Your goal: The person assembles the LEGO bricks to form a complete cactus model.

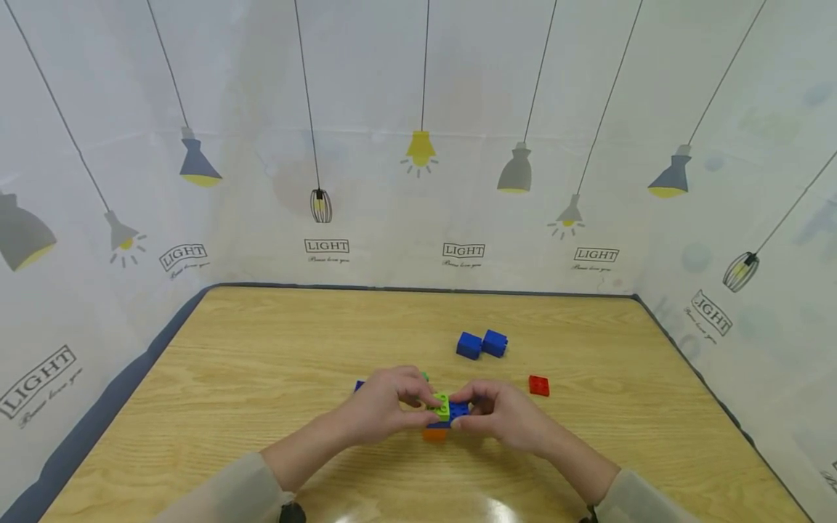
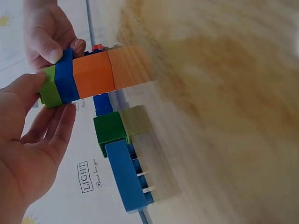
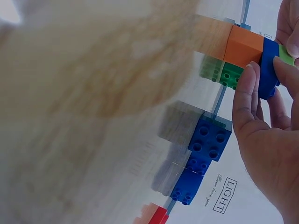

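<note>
Head: left hand [image 1: 386,401], fingers curled, pinches lime-green toy brick [image 1: 444,408] atop blue toy brick [image 1: 460,410]; right hand [image 1: 506,418] pinches the blue one | Left wrist: orange toy brick [image 2: 93,74] beneath them, standing on tabletop [image 2: 224,93] | Right wrist: right thumb and fingers straddle the blue one | Step, apparently: seating the lime-green; next likely calls for square downward pressure, base steadied

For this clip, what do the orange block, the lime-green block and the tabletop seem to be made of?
Orange block: likely hard plastic, smooth and satin, judging by its flat faces and even colour.
Lime-green block: probably similar plastic; moulded-looking studs show on top.
Tabletop: wood or wood-look laminate, glossy; it shows grain and mirrors the blocks.
</note>
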Motion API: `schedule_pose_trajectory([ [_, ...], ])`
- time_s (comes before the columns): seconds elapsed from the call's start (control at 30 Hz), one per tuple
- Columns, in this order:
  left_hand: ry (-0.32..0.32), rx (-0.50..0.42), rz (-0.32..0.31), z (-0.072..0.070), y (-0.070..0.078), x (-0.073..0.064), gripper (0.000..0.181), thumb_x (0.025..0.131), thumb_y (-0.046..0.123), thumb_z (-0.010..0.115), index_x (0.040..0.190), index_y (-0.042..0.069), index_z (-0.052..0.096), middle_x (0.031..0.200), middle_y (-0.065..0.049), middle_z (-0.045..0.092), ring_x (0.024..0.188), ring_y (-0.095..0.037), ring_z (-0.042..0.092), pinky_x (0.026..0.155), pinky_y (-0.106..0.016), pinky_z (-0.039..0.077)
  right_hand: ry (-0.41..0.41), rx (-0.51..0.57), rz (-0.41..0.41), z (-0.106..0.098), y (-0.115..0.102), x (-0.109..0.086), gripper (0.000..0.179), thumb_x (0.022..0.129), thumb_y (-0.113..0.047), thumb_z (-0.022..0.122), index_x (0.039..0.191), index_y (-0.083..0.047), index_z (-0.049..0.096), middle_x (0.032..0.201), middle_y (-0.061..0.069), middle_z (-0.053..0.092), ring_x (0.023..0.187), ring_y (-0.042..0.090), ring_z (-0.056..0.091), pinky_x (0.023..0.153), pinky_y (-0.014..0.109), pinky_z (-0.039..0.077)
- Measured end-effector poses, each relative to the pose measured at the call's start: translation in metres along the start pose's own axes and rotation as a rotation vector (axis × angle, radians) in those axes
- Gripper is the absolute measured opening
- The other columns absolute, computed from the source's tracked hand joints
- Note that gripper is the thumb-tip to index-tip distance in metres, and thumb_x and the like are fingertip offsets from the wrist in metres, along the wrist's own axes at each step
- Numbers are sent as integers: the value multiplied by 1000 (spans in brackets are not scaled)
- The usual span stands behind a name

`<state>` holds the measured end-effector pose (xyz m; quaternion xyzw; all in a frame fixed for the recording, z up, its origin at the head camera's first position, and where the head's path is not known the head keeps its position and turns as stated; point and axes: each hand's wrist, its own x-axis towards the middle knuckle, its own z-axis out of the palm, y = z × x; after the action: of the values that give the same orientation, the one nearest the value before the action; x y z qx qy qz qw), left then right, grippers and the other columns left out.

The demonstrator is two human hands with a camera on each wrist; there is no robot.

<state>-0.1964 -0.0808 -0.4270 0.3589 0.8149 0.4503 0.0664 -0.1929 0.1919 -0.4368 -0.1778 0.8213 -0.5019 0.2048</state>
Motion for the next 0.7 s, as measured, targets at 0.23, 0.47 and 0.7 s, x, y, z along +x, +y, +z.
schedule_pose_trajectory([
  [0.23, -6, -18, -14, 1, -1, 1, 6, 96, 11, 85, 103, 12, 84, 103, 1, 75, 99, -14, 73, 92, -24, 66, 3, -9, 3, 1, -2, 0, 32, 99, -24, 85, 126, -9, 75, 114, 7, 74, 94, 21, 65, 69, 23, 57],
  [0.47, -12, -65, -48, 3, 0, 1, 5, 97, 11, 85, 102, 11, 84, 102, 0, 73, 96, -3, 69, 90, -18, 64, 0, -2, 6, 0, -1, 0, 32, 99, -23, 85, 126, -9, 76, 113, 6, 74, 93, 21, 65, 69, 23, 58],
  [0.7, -14, -57, -67, 2, 0, 0, 5, 97, 13, 85, 102, 14, 85, 102, 3, 73, 97, -5, 69, 92, -18, 63, -2, 0, 19, 0, -4, 0, 33, 99, -25, 85, 126, -10, 76, 113, 7, 73, 93, 22, 65, 69, 24, 58],
])
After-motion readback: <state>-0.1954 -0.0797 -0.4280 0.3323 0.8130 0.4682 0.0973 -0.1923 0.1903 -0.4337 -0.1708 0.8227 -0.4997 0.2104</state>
